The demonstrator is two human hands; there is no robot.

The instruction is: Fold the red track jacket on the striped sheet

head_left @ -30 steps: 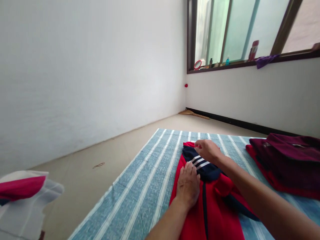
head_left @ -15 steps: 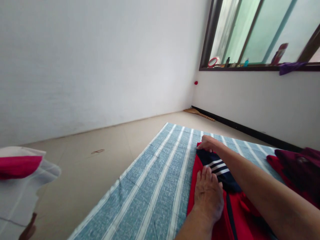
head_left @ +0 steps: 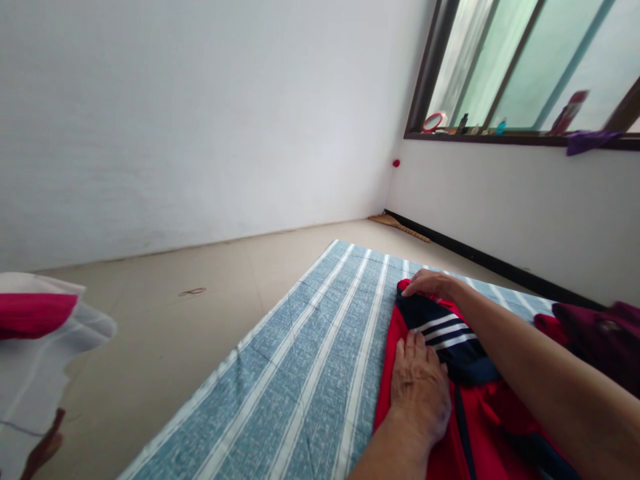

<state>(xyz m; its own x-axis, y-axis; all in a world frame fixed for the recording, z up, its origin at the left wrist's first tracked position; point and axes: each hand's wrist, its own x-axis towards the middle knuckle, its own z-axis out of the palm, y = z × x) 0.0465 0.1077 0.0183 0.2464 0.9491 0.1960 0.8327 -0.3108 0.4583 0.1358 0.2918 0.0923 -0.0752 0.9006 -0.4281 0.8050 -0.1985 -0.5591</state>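
A red and navy jacket (head_left: pixel 457 427) with white stripes lies on the blue-and-white striped sheet (head_left: pixel 280 393). My left hand (head_left: pixel 421 383) rests flat on its left side, fingers stretched forward beside the stripes. At the far end, my right hand (head_left: pixel 434 285) has its fingers bent round the jacket's edge, where a red corner is bunched up. My right forearm hides part of the jacket's right side.
Dark red folded clothes (head_left: pixel 603 340) lie on the right of the sheet. White and pink fabric (head_left: pixel 37 317) is at the left. A thin loop (head_left: pixel 193 292) lies on the floor. Small items, including a red-rimmed mirror (head_left: pixel 433 122), stand on the windowsill.
My right hand has shifted slightly right, and the jacket's far corner is now more bunched. My left hand stays flat on the jacket. The view has tilted a little.
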